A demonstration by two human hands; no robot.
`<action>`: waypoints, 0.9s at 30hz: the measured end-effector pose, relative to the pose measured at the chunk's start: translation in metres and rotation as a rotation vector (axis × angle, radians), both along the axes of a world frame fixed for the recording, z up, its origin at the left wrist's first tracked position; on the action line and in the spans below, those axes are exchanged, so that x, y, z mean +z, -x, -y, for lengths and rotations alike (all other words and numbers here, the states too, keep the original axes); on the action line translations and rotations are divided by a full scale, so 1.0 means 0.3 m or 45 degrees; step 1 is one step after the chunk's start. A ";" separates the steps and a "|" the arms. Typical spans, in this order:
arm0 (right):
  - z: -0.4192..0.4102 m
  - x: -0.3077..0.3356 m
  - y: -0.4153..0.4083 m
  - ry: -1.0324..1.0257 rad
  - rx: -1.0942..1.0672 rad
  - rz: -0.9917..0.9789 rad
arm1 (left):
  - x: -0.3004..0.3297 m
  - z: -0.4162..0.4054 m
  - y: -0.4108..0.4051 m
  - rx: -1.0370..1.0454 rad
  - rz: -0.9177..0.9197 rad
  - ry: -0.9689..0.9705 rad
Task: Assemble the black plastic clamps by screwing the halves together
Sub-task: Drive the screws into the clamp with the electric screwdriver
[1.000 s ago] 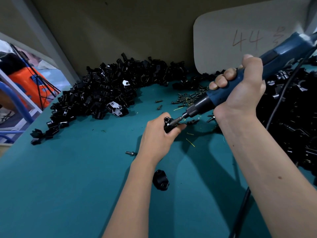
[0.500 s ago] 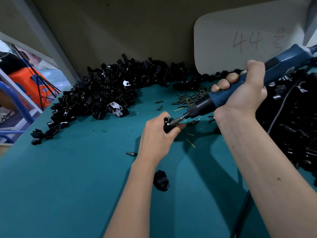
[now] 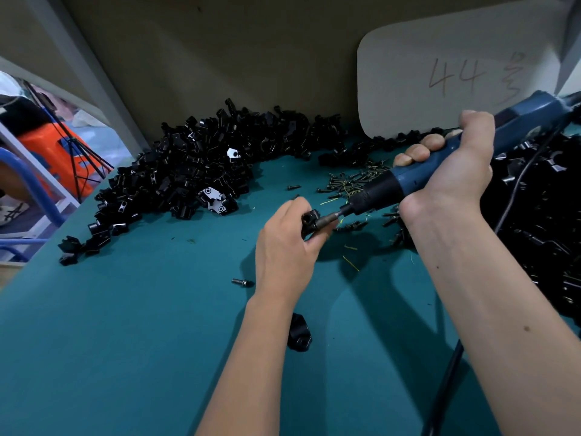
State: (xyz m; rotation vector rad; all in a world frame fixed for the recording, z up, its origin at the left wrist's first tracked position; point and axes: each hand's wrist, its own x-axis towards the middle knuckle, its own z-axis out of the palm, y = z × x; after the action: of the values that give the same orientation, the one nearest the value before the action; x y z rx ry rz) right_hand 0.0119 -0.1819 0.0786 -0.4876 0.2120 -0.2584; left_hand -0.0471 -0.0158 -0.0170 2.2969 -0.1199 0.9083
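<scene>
Since the earlier frame, little had changed: the right hand [image 3: 452,174] still gripped the electric screwdriver [image 3: 418,177], bit in the clamp [image 3: 309,219] pinched by the left hand [image 3: 284,250], which mostly hid it.

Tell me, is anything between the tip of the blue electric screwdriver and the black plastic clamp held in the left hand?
Nothing visible. The blue electric screwdriver, gripped by the right hand, already has its metal bit against the black plastic clamp, which the left hand pinches above the teal table.
</scene>
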 end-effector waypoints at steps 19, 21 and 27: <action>-0.055 -0.096 -0.029 1.076 0.509 -0.053 | 0.075 -0.066 0.002 -0.375 -0.457 2.251; -0.098 -0.140 -0.019 1.504 0.466 -0.044 | 0.079 -0.067 0.003 -0.401 -0.461 2.276; -0.176 -0.218 0.049 2.548 0.350 0.063 | 0.077 -0.051 0.003 -0.337 -0.466 2.066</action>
State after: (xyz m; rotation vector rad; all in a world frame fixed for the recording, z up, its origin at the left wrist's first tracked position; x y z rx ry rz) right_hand -0.0028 -0.1292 0.0132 -2.4650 -0.2596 -0.1315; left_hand -0.0479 -0.0004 0.0062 0.8271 0.3503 0.1727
